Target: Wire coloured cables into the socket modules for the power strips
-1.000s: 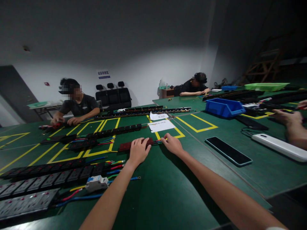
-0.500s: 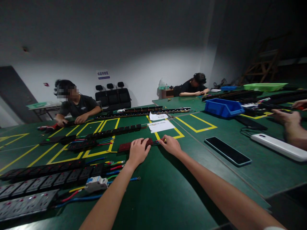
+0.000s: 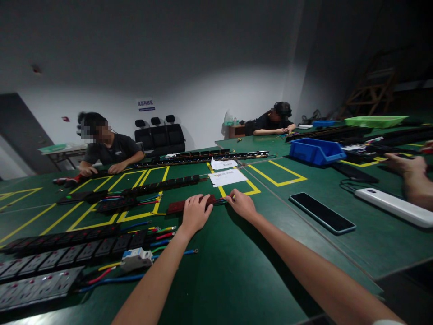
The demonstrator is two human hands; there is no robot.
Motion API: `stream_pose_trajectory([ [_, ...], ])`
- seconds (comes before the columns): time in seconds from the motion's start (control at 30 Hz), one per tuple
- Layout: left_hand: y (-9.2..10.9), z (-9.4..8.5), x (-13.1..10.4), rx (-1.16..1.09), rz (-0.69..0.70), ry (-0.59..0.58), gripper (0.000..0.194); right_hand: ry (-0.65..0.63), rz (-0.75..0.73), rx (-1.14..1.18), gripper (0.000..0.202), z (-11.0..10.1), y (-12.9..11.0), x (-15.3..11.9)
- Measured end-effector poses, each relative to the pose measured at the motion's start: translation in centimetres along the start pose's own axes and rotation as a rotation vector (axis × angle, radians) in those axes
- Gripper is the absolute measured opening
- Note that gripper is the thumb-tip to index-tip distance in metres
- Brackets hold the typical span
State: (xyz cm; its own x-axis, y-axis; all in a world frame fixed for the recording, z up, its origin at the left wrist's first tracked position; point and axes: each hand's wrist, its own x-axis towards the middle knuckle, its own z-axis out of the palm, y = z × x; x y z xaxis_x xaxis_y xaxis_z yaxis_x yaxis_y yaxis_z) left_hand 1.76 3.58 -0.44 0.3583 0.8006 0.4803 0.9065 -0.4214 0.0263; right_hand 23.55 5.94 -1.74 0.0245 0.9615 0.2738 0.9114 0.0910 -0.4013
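A dark red rectangular block [image 3: 175, 207] lies on the green table in front of me. My left hand [image 3: 196, 212] grips it from above, its fingers curled over the right half. Short coloured wires [image 3: 220, 200] leave the block's right end. My right hand [image 3: 241, 204] pinches these wires; their tips are hidden by the fingers. To the left of my left hand is a black socket strip [image 3: 115, 205] with red, blue and green leads. White paper sheets [image 3: 228, 178] lie just beyond my hands.
Several socket strips [image 3: 37, 289] and a grey-white circuit breaker [image 3: 137, 258] lie at the near left. On the right are a phone [image 3: 321, 212], a white elongated device [image 3: 394, 206] and a blue bin [image 3: 316, 151]. Another person's hand [image 3: 411, 171] is at the right edge; two people sit across.
My right fingers have shifted slightly on the wires. My left hand stays on the red block. The other person's hands at the right edge have moved a little.
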Motion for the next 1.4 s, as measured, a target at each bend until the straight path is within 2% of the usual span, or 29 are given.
stream_pose_trajectory([
  [0.17,0.08,0.03,0.01,0.021,0.006,0.017,0.043,-0.009,0.015,-0.003,0.025,0.04,-0.13,-0.01],
  [0.43,0.15,-0.16,-0.04,0.015,0.002,0.004,0.044,-0.039,0.076,0.049,0.034,-0.22,-0.06,0.22],
  [0.87,0.04,-0.08,0.01,0.006,0.002,0.0,0.045,-0.031,0.056,0.063,0.035,-0.08,0.1,0.27],
  [1.13,0.11,-0.11,0.03,0.014,0.006,0.008,0.044,-0.017,0.038,0.038,0.022,0.17,0.3,0.25],
  [1.4,0.06,-0.01,0.01,0.009,0.004,0.008,0.044,-0.012,0.041,0.045,0.021,0.0,0.22,0.1],
])
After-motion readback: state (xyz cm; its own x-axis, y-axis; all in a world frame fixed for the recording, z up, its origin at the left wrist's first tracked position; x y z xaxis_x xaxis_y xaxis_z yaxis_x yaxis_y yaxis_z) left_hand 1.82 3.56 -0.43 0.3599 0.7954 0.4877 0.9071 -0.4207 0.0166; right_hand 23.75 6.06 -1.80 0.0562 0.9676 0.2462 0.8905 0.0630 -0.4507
